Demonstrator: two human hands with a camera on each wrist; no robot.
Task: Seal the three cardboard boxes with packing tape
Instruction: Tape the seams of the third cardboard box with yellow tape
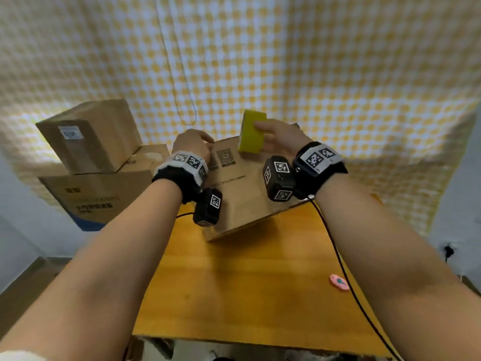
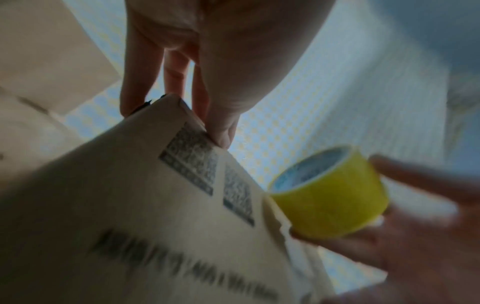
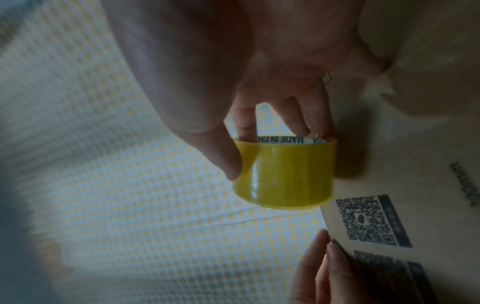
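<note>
cardboard box (image 1: 242, 194) | left hand (image 1: 194, 144) grips corner | right hand (image 1: 279, 138) holds tape roll (image 1: 252, 132)

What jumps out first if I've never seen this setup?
The bright yellow tape roll, gripped by the right hand above the far edge of a cardboard box on the orange table. The left hand holds the box's far corner. More boxes are stacked at left.
</note>
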